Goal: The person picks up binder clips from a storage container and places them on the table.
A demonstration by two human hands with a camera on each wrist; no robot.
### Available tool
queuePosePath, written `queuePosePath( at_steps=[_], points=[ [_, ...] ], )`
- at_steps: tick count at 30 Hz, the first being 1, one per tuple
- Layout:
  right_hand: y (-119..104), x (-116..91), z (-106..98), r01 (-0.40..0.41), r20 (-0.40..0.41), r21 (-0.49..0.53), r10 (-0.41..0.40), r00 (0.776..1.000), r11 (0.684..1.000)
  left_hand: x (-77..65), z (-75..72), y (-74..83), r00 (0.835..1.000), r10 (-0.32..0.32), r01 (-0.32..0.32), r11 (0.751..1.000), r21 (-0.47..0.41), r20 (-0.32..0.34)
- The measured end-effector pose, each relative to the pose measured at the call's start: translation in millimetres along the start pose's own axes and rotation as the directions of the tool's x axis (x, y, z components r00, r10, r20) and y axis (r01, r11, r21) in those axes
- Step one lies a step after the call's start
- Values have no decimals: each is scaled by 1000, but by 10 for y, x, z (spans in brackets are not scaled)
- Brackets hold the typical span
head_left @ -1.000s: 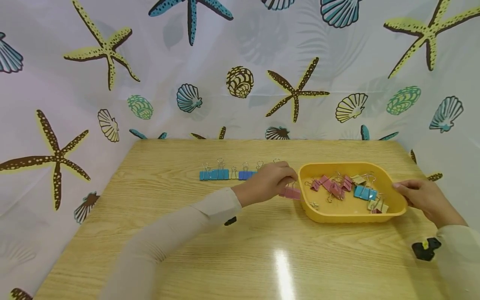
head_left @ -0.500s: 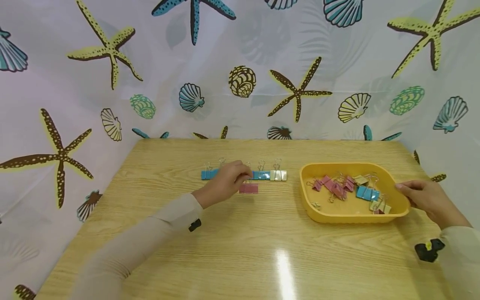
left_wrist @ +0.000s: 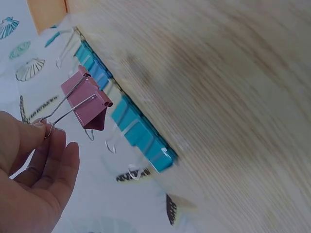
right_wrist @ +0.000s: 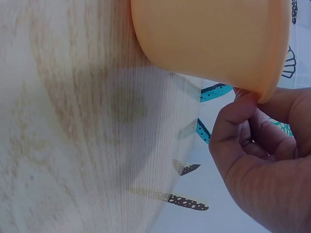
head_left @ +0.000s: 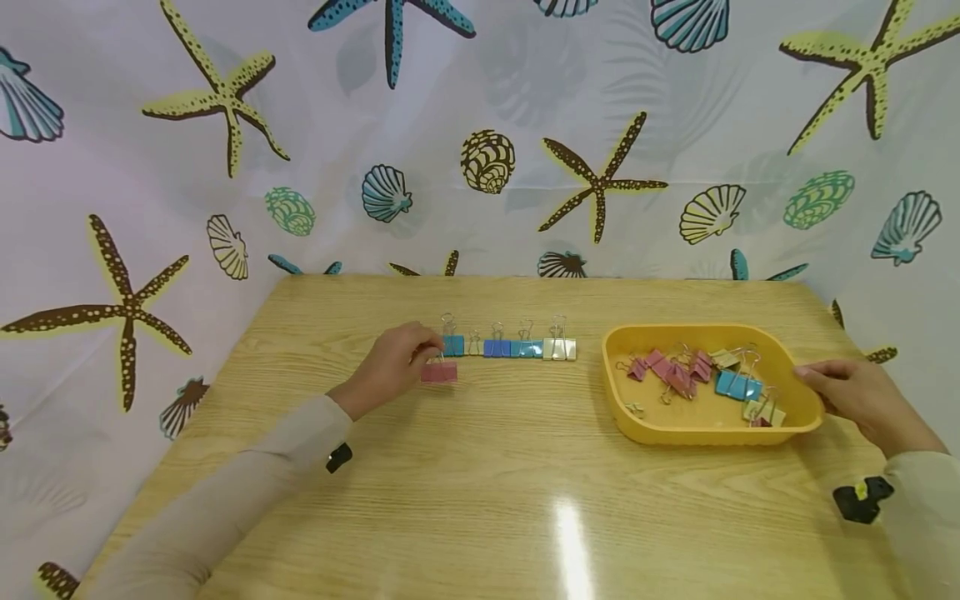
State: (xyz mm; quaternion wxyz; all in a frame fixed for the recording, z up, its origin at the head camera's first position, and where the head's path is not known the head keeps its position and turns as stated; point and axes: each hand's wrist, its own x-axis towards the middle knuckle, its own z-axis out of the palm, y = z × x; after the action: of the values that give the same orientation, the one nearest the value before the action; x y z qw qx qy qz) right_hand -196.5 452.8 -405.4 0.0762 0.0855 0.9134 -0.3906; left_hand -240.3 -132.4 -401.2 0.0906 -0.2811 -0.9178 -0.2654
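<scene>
A pink binder clip [left_wrist: 86,99] hangs from my left hand [head_left: 388,367], which pinches its wire handle between thumb and fingers. In the head view the pink clip is just in front of the left part of a row of binder clips, blue, yellowish and violet-blue, among them a light blue clip [head_left: 527,348] and a pale yellow clip [head_left: 559,349] at the right end. The left end of that row is hidden behind the hand. My right hand [head_left: 862,400] grips the right rim of a yellow plastic basket [head_left: 697,436], thumb on the inner side.
Inside the basket lie several pink clips [head_left: 678,379], a blue clip [head_left: 738,385] and a few yellowish ones. The wooden table [head_left: 480,483] ends at the back against a white curtain [head_left: 420,242] printed with shells and starfish.
My left hand has carried the pink clip leftward from beside the basket, along the front of the row. The right hand has stayed on the basket's rim.
</scene>
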Motion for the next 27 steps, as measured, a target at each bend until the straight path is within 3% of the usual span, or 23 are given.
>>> queuePosePath(
  at_steps=[9,15,27],
  points=[
    [20,12,41,6,-55,-8,-6,998,1000,-76,-188,-343,993,-120,120,992,45,-2],
    [22,8,16,-10,-20,-3,10,1000,1000,-60,-264,-560,983,-185,185,980,77,-1],
    [-1,6,-15,-8,5,-15,8,1000,1000,82,-270,-791,980,-190,182,974,135,56]
  ],
)
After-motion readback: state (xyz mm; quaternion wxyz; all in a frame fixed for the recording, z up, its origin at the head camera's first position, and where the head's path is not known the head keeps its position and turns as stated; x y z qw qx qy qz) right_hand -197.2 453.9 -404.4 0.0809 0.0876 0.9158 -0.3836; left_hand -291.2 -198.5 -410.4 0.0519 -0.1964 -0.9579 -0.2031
